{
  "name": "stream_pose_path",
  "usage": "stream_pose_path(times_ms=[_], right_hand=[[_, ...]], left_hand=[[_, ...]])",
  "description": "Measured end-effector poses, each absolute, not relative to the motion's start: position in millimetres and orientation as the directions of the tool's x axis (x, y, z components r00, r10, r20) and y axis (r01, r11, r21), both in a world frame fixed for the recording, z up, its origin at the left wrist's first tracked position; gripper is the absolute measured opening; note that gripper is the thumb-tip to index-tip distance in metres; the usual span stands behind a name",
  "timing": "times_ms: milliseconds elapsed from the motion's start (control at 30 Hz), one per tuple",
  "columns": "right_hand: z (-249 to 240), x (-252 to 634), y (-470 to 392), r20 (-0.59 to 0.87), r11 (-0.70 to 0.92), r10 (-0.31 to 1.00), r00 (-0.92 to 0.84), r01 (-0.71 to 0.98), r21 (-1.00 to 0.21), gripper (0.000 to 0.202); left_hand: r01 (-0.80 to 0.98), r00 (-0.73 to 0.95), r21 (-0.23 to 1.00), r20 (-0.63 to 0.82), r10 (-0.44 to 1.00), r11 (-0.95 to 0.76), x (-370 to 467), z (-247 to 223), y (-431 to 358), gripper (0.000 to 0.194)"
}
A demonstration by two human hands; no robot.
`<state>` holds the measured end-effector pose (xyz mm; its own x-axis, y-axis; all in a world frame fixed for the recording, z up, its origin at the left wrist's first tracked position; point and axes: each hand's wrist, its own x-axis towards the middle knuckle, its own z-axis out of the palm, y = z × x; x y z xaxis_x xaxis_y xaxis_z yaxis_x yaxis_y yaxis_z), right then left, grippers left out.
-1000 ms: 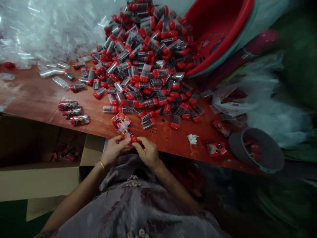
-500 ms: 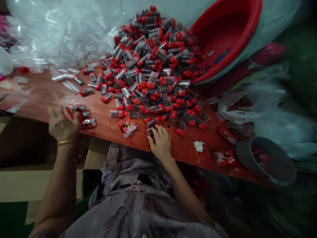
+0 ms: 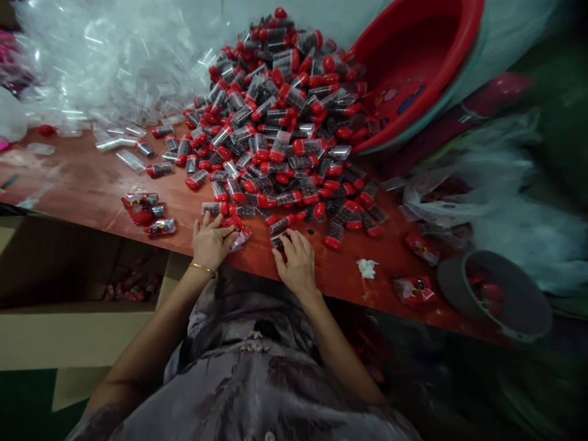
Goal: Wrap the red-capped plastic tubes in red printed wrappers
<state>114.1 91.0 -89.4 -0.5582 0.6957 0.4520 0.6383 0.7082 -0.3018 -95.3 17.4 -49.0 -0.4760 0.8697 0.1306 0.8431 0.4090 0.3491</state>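
Note:
My left hand (image 3: 210,246), with a gold bangle at the wrist, lies at the table's front edge. Its fingers are apart, and the fingertips touch the left side of a red printed packet (image 3: 241,234). To the right, my right hand (image 3: 297,262) rests on the tabletop with fingers curled around a small clear tube with dark contents (image 3: 278,241); the fingers partly cover it. Just behind both hands rises a big heap of clear tubes with red caps (image 3: 280,147). Several more red packets (image 3: 140,208) lie left of my left hand.
A red basin (image 3: 427,37) leans behind the heap. Clear plastic pieces (image 3: 114,55) are piled at the back left. A grey bowl (image 3: 523,294) holds red pieces at the right edge. Below the table, an open cardboard box (image 3: 78,331) contains red packets. White crumpled tissue (image 3: 367,268) lies right of me.
My left hand has moved right, away from the packets on the left, to the red packet in front of me. My right hand has stayed at the tube.

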Motion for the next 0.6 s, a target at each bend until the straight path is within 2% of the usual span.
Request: stream_pose_path(times_ms=[133,233,333,433,533,600], right_hand=[[-84,117,87,0.557,0.723,0.667,-0.494,0.610,-0.325,0.027],[-71,112,76,0.591,0.734,0.670,-0.450,0.521,-0.435,0.024],[-57,96,65,0.507,0.669,0.739,-0.443,0.394,-0.631,0.035],[-49,75,61,0.365,0.525,0.811,-0.456,0.295,-0.798,0.043],[-48,65,64,0.256,0.366,0.873,-0.415,0.210,-0.906,0.027],[-48,66,66,0.233,0.306,0.905,-0.355,0.167,-0.937,0.027]], left_hand=[[0.851,-0.469,0.379,0.240,0.850,0.363,-91,-47,16,0.023],[0.876,-0.437,0.385,0.371,0.819,0.292,-84,-42,13,0.023],[0.911,-0.359,0.366,0.468,0.807,0.193,-73,-36,10,0.021],[0.924,-0.294,0.369,0.514,0.806,0.102,-62,-29,8,0.017],[0.861,-0.368,0.502,0.496,0.787,0.087,-52,-24,8,0.022],[0.704,-0.499,0.704,0.394,0.772,0.095,-45,-23,8,0.038]])
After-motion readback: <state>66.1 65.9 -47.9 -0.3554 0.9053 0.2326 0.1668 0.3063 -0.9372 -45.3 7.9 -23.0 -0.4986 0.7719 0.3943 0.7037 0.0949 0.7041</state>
